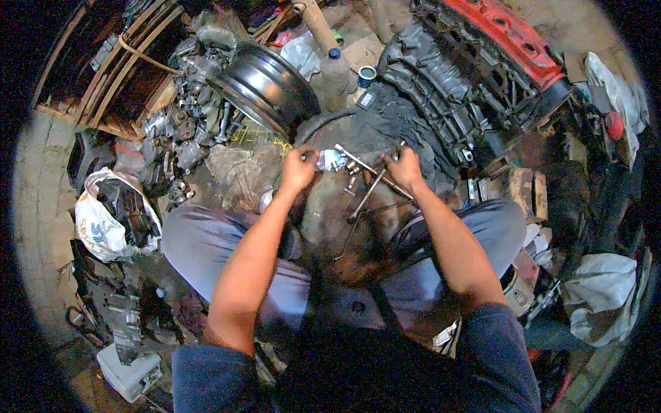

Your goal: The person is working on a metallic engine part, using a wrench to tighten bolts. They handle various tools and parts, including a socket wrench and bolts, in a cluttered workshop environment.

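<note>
My left hand (300,169) is closed, its fingers drawn together; whatever they hold is too small to make out. Right beside its fingertips lies a small blue and white plastic packet (332,160). My right hand (404,169) is closed around a long thin metal rod (370,193), one end of which sticks out above the fingers. Crossing under this rod is a metal socket wrench (361,161), slanting from the packet toward my right knee. Small metal parts (352,180) lie between the two hands.
Beyond my hands are a steel wheel rim (265,86), a bottle with a blue cap (335,79) and a dark cloth (392,124). An engine block (441,76) with a red cover (513,34) stands at far right. Metal parts (182,124) and a white bag (103,217) crowd the left.
</note>
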{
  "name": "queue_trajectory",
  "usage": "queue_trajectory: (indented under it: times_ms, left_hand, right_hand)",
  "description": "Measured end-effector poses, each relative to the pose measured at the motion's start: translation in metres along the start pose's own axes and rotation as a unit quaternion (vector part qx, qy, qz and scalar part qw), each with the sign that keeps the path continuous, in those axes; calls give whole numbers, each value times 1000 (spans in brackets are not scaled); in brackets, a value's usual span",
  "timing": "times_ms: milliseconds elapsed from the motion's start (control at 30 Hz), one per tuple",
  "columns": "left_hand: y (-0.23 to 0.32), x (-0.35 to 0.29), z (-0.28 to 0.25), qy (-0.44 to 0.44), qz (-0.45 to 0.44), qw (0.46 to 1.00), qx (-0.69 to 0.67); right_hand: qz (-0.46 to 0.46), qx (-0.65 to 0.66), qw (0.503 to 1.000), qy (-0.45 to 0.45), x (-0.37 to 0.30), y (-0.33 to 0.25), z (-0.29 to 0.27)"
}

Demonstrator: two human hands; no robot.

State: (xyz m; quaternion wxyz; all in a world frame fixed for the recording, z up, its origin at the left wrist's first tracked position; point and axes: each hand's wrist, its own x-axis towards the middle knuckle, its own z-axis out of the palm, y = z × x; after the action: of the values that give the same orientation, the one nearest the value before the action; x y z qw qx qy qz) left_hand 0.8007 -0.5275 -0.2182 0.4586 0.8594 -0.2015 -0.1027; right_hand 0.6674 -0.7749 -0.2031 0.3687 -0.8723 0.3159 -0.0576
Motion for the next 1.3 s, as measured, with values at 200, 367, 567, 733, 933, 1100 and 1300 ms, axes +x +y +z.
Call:
queue_trajectory:
  times_ms: [200,367,567,733,933,1100,1300]
  left_hand:
    - [-76,-69,53,23,-180,983,33]
    - [-96,-94,106,-91,-162,980,71]
    - [-114,-73,126,-88,-208,972,66]
    - [-108,-52,159,-77,-238,967,39]
    - [-117,-40,182,-20,-164,986,-1]
    - [-126,-31,223,-24,-92,994,-58]
    - [-97,-39,236,-10,-53,989,139]
  right_hand:
    - [92,-70,989,-97,-6,105,85]
    - [140,-55,979,-135,-35,128,128]
    - [132,42,969,-206,-41,114,139]
    - [177,164,955,-171,-46,187,195]
    - [177,155,968,-84,-77,185,206]
    - [216,198,945,-145,-84,175,192]
    - [200,102,970,-99,-99,165,193]
